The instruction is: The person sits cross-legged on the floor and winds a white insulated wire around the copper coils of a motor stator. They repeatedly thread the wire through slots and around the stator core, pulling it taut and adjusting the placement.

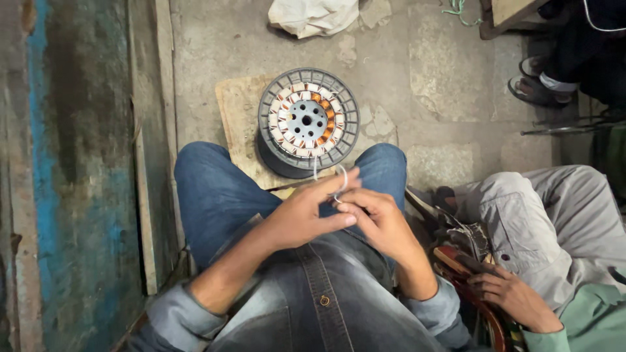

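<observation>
2 hands, left (301, 218) and right (377, 218), pinch a white cord (341, 179) just below the stator (308, 121).

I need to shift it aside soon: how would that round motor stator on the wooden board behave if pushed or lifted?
The stator looks like solid metal packed with copper windings, so probably heavy for its size and stiff. It lies flat on the wooden board, so it would likely slide rather than roll. A white cord runs from it to both hands, so pushing may tug it.
</observation>
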